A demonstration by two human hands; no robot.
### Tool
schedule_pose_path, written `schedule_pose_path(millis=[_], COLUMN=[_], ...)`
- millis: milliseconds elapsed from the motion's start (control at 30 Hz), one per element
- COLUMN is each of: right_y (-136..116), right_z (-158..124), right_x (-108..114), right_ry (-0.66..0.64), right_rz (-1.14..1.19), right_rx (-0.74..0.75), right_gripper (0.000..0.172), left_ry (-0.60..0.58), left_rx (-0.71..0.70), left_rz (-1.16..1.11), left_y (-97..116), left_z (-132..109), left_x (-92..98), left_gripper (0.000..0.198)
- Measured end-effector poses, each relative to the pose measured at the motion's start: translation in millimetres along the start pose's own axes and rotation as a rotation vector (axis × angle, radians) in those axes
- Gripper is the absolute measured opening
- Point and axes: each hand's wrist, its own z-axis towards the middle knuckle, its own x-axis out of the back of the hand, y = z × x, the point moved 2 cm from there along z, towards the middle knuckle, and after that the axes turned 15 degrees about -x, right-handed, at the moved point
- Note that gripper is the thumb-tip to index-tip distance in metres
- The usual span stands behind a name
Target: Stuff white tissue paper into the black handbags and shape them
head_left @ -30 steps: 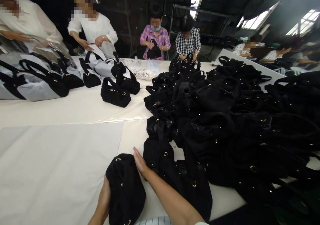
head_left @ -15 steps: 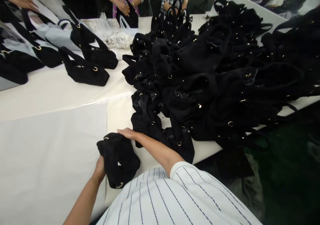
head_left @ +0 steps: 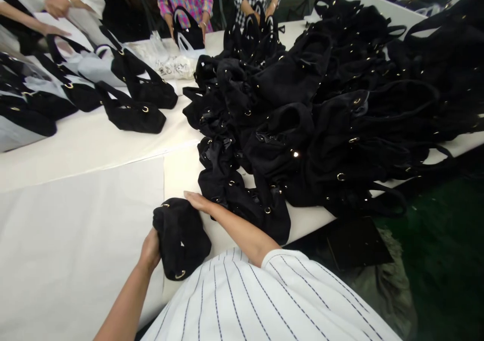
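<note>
A small black handbag [head_left: 183, 242] with gold-coloured rings lies at the table's near edge, right in front of me. My left hand [head_left: 151, 249] grips its left side, with the fingertips partly hidden by the fabric. Along the upper right edge of this bag rests my right hand [head_left: 197, 201], its fingers stretched out flat and touching the black cloth. Just to the right of that hand, more black bags [head_left: 245, 200] with gold rings lie close by.
A large pile of black bags [head_left: 328, 124] covers the right side. White sheet material [head_left: 83, 230] lies on the left. Finished-looking bags [head_left: 132, 114] stand at the far left, near plastic wrapping [head_left: 174, 66]. Across the table, people's hands [head_left: 204, 22] handle other bags.
The view has shifted slightly. Both my hands remain at the same handbag, which has turned a little. Across the table, a co-worker's hands have moved to the sides of a black bag.
</note>
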Motion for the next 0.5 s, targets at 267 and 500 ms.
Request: schedule_pose_path(millis=[267,500], right_y=[4.4,-15.2], right_z=[-89.9,-124.7], right_x=[0.6,-39.2], right_ry=[0.059,0.2], right_rz=[-0.241,-0.866], right_rx=[0.025,0.122], right_gripper=[0.044,0.049], left_ry=[-0.013,-0.079], left_rx=[-0.361,-0.629], left_rz=[0.099,0.491], left_y=[-5.8,-21.4], left_z=[-35.3,-33.4], left_x=[35.6,19.7], left_gripper=[0.062,0.077])
